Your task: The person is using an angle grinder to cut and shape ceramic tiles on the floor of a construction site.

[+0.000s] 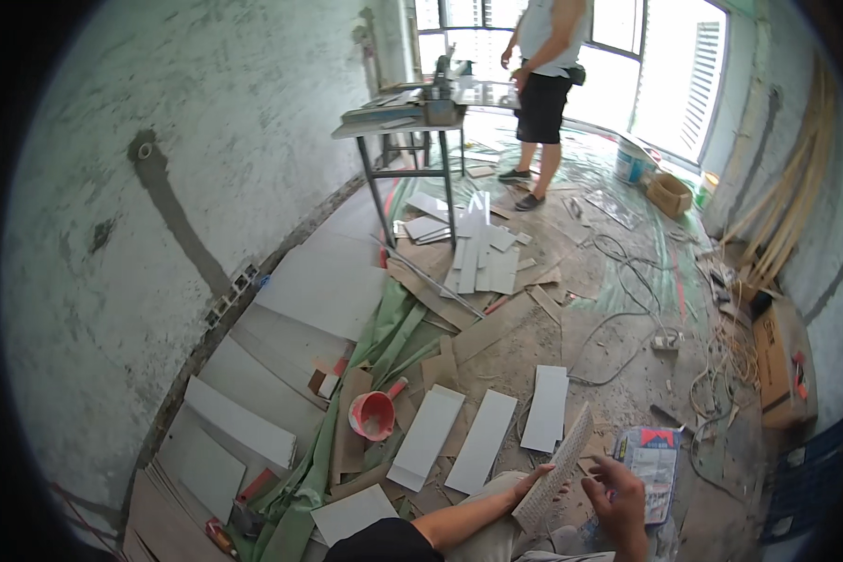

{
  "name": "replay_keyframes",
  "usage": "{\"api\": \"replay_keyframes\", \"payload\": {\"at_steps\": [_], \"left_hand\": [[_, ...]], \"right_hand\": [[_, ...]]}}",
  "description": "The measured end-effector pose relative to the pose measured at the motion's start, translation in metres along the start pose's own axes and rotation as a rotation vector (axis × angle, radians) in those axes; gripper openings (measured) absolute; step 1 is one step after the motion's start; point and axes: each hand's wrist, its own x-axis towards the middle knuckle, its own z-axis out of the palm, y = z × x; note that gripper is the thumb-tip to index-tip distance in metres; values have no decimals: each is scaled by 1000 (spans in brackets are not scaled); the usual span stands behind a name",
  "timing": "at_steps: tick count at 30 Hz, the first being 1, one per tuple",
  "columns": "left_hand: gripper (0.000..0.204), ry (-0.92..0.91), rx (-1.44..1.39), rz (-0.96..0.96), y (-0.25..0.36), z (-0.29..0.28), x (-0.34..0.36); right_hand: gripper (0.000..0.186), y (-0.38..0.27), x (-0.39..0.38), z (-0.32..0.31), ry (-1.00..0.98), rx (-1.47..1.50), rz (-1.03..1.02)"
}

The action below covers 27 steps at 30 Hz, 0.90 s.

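Note:
My left hand (532,485) grips a narrow tile (557,468) by its edge, tilted up with its rough, speckled back toward the right. My right hand (614,496) is just right of the tile, fingers bent and apart, with nothing visible held. Three white tiles (426,436) lie in a row on the floor ahead. A red bucket with a handle (376,416) is left of them. A plastic bag (651,464) with red and blue markings lies behind my right hand.
A person (541,103) stands by a metal-legged work table (363,129) with tools. Cut boards, green sheeting (393,318) and loose cables (628,272) cover much of the floor. Boxes (779,365) and long wooden strips (796,169) line the right wall; large panels (318,290) lie along the left.

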Motion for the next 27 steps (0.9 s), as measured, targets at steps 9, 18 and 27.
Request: {"api": "replay_keyframes", "payload": {"at_steps": [9,18,27], "left_hand": [[120,12,-229,-15,1,-23,20],[109,52,-129,-29,2,-16,23],[105,6,-234,47,13,-35,4]], "right_hand": [[36,100,-23,38,-140,-174,193],[36,162,-19,32,-193,-190,320],[40,60,33,49,-180,-267,119]]}}
